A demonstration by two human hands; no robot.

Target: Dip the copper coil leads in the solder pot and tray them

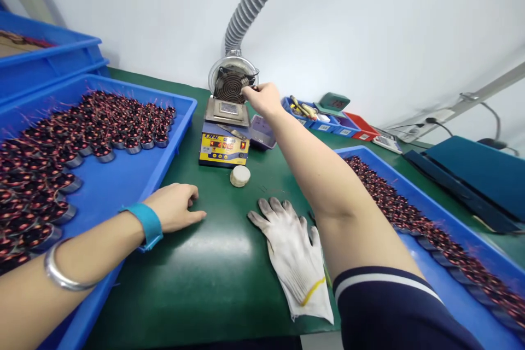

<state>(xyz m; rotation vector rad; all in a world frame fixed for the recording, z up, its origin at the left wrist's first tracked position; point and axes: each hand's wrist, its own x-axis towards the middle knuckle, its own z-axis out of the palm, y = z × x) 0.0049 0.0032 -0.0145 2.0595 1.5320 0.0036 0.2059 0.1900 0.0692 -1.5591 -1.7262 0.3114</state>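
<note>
My right hand (262, 98) reaches far forward over the solder pot (227, 112), fingers pinched on a small dark coil part (254, 88) held in front of the round fan guard (230, 83). My left hand (176, 206) rests on the green mat beside the left blue tray (123, 180), fingers loosely curled and holding nothing. That tray holds several copper-wound coils (61, 147). A blue wristband and a silver bangle sit on my left arm.
A white work glove (293, 254) lies on the mat under my right arm. A small round white tin (240, 175) sits before the solder pot. Another blue tray of coils (435, 229) lies at right. Small parts bins (328, 117) stand behind; a grey fume hose (254, 0) rises above.
</note>
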